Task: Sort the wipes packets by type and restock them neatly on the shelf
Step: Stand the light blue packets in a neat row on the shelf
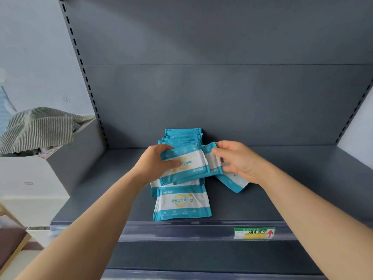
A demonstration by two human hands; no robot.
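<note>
Packets: flat blue-and-white wipes packets [182,205], smooth glossy plastic film;
Shelf: dark grey metal shelf [232,207], matt painted;
Cloth: grey-striped ribbed cloth [38,128], left of the shelf

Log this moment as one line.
left hand: grips tilted packet | right hand: pinches adjacent packets | front packet: flat on shelf
</note>
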